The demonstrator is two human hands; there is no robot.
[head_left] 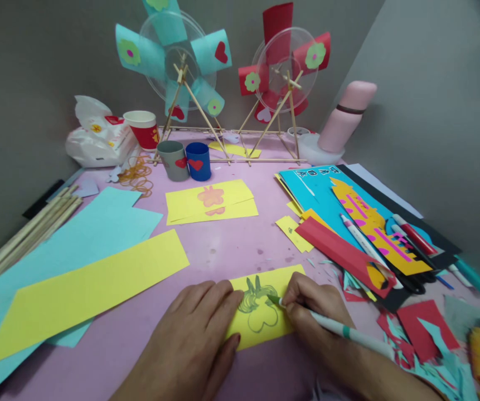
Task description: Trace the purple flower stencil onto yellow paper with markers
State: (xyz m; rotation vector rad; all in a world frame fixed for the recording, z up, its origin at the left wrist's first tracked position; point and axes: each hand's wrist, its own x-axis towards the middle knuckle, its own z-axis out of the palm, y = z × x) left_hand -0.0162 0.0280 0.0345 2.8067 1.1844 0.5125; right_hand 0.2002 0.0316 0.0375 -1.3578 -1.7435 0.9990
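A yellow paper card (240,334) lies on the table in front of me, with a green butterfly-like drawing (262,317) on it. The drawing's upper part is coloured in green; its lower lobes are only outlined. My left hand (193,328) rests flat, fingers stretched, its fingertips on the card's left edge. In my right hand (317,306) is a white felt-tip marker (344,329), pinched near its green tip, which touches the drawing's upper right side. Just beyond lie two overlapping yellow cards (181,207) with an orange butterfly drawing (211,197).
Long yellow (89,295) and light-blue paper sheets (110,223) lie left, beside wooden sticks (30,234). Two paper-cup wheels (181,78) on stick frames stand behind cups (171,161). Right are a red strip (340,250), markers, paper scraps (427,334) and a pink bottle (346,117).
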